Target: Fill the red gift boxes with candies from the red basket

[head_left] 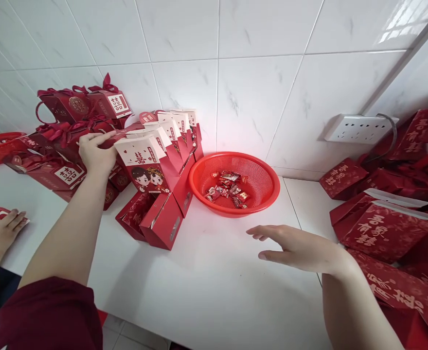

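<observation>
My left hand [99, 151] reaches over the left side of the table, its fingers bent over a red item [112, 140] behind the front box, fingertips partly hidden. Beside it stands a row of open red boxes [163, 221] with tall white-topped flaps; the front flap [144, 165] shows two cartoon figures. A red plastic basket [268, 187] sits right of the row, with several small wrapped sweets [232, 190] in it. My right hand [287, 245] hovers above the table in front of the basket, fingers apart, holding nothing.
Tied red gift boxes [77, 104] are stacked at the left. Another person's hand [0, 228] rests on a red packet at far left. More red bags and boxes [378, 228] crowd the right. A power strip [360, 129] is on the tiled wall above the white table [214, 287].
</observation>
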`<state>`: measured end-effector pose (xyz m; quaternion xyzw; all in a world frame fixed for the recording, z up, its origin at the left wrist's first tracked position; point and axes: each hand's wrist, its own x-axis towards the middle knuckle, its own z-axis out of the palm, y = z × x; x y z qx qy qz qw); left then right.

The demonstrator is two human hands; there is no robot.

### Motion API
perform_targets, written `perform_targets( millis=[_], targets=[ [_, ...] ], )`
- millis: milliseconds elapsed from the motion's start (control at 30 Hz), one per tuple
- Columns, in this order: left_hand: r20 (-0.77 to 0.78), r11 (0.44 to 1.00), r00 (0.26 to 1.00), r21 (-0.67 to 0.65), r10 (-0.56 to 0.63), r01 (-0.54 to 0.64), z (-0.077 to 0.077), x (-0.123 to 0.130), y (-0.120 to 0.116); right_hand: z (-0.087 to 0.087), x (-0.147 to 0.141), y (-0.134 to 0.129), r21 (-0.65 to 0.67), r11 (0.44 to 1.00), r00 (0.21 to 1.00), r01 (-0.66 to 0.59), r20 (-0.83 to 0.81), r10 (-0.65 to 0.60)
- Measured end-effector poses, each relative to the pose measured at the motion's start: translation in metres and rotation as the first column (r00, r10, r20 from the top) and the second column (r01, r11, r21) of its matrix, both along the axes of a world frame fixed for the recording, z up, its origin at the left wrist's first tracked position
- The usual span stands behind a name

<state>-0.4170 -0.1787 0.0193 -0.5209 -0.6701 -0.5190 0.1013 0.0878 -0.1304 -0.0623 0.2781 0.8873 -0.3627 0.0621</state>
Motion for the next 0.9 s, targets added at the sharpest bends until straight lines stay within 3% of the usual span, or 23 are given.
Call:
perform_targets(
  millis=[133, 333, 633, 800, 900],
  targets=[
    [-0.047, 0.987, 0.987, -0.036, 0.155, -0.157, -0.013, -0.023, 0.001, 0.001, 0.0, 0.001, 0.001, 1.0, 1.0, 0.016, 0.008, -0.016],
    [-0.089, 0.972, 0.991, -0.205, 0.097, -0.114, -0.027, -0.036, -0.013, -0.001, -0.005, 0.0, -0.012, 1.0, 1.0, 0.01, 0.019, -0.01],
    [0.002, 0.969, 0.998, -0.239, 0.063, -0.061, -0.039, -0.037, -0.014, -0.003, -0.012, -0.003, -0.016, 1.0, 1.0, -0.014, 0.016, 0.014],
    [0.124, 0.984, 0.992, -0.178, 0.011, 0.011, -0.048, -0.025, -0.031, -0.001, -0.008, -0.001, -0.014, 1.0, 1.0, 0.0, -0.009, 0.0],
    [0.185, 0.978, 0.975, -0.19, 0.122, -0.087, -0.048, -0.011, -0.049, 0.004, -0.001, 0.002, 0.002, 1.0, 0.999, 0.021, -0.031, -0.021]
  ],
)
